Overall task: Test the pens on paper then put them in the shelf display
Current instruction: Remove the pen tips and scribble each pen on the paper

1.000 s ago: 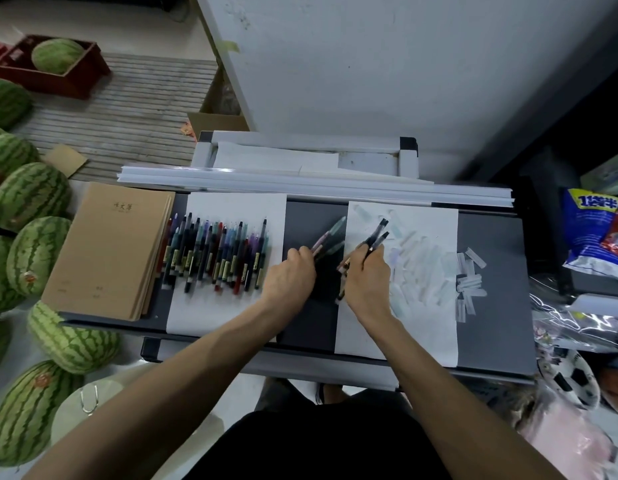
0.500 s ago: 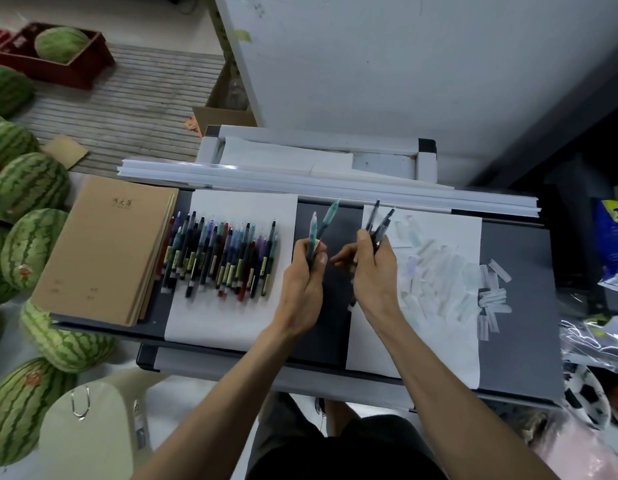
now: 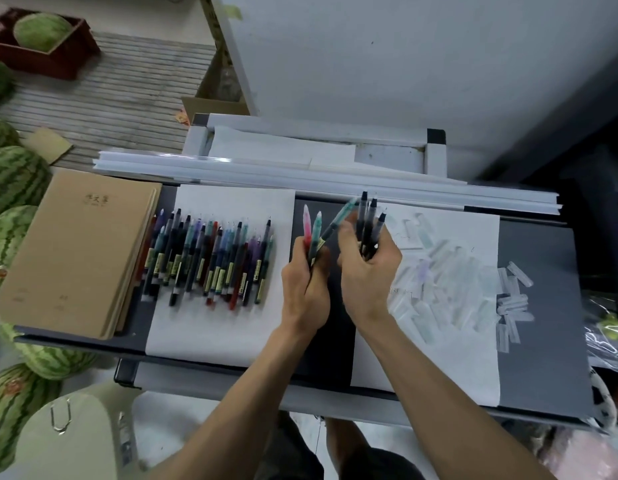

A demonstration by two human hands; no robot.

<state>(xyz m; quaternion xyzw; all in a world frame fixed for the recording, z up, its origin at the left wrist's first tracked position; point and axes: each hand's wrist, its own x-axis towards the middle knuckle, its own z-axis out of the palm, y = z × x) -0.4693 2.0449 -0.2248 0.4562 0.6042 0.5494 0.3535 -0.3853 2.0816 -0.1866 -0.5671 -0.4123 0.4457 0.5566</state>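
Observation:
My left hand grips a small bunch of pens upright, pink, green and teal tips up. Right beside it my right hand grips several dark pens, tips up too. Both hands hover over the dark tabletop between two white sheets. A row of several pens lies on the left sheet. The right sheet carries several clear pen caps and faint scribbles. The white shelf display stands behind the table.
A stack of brown notebooks lies at the table's left end. More clear caps sit on the table right of the sheet. Watermelons crowd the floor at left. A pale stool stands at lower left.
Both hands have lifted their pens more upright and drawn close together. The left hand now shows a third pen, a pink one, and the right holds more dark pens.

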